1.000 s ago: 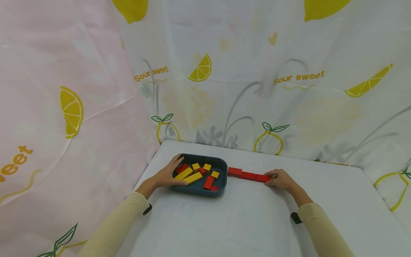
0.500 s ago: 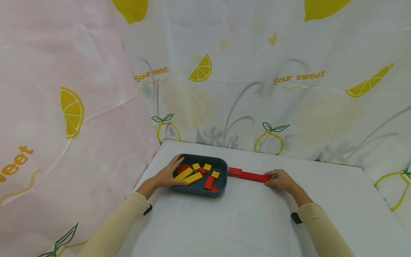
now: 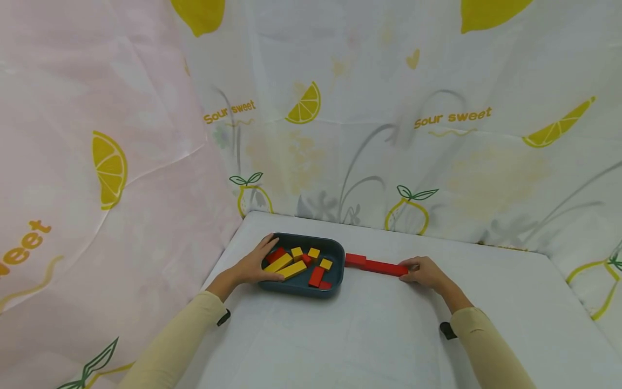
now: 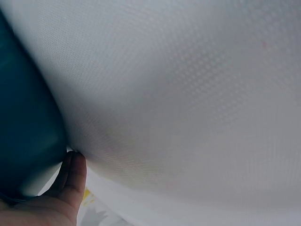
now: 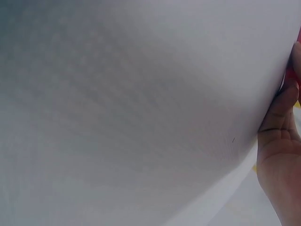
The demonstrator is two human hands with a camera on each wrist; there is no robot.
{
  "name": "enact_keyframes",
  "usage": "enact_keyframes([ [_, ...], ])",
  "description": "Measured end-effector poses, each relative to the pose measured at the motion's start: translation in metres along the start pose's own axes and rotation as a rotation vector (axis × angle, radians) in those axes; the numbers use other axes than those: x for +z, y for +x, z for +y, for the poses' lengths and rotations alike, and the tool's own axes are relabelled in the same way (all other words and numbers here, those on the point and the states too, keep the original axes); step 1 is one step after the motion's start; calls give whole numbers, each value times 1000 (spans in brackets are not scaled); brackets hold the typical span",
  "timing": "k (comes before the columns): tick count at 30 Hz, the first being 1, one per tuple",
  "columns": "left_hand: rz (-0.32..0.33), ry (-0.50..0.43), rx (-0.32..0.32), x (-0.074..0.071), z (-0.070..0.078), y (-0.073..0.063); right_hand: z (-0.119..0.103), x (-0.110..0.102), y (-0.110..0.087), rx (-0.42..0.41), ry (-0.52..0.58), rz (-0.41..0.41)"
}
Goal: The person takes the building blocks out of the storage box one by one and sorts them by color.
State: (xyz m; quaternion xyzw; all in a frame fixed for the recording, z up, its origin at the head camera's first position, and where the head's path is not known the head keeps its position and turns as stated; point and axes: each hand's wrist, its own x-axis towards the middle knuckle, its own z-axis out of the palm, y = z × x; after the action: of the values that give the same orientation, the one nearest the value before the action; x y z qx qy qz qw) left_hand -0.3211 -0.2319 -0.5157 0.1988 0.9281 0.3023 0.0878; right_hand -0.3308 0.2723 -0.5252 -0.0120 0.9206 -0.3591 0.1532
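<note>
A dark blue rectangular tray [image 3: 301, 292] holds several red and yellow wooden blocks, among them long yellow blocks [image 3: 293, 269] and a red block [image 3: 316, 276]. My left hand [image 3: 252, 266] grips the tray's left end, its fingers at the far-left rim and its thumb across the near-left corner. Right of the tray, a row of red blocks [image 3: 376, 267] lies on the table, the leftmost one set slightly higher or farther back. At the row's right end, my right hand [image 3: 424, 271] pinches the end block between thumb and fingers. The right wrist view shows only a sliver of red [image 5: 290, 74] by the fingers.
A white cloth covers the table [image 3: 330, 340]. Behind it and on the left hang curtains [image 3: 340, 135] printed with lemons. The table's far edge lies a short way behind the tray and the row.
The thin seam beside the end red block has closed, so that block now looks flush with its neighbour. My hands and the tray have hardly moved.
</note>
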Motion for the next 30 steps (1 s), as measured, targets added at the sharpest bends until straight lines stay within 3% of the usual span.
enact_keyframes([
  [12, 13, 10, 27, -1, -2, 0, -3, 0, -2, -23, 14, -4],
  [30, 1, 21, 8, -1, -1, 0, 1, 2, 2, -41, 11, -24],
])
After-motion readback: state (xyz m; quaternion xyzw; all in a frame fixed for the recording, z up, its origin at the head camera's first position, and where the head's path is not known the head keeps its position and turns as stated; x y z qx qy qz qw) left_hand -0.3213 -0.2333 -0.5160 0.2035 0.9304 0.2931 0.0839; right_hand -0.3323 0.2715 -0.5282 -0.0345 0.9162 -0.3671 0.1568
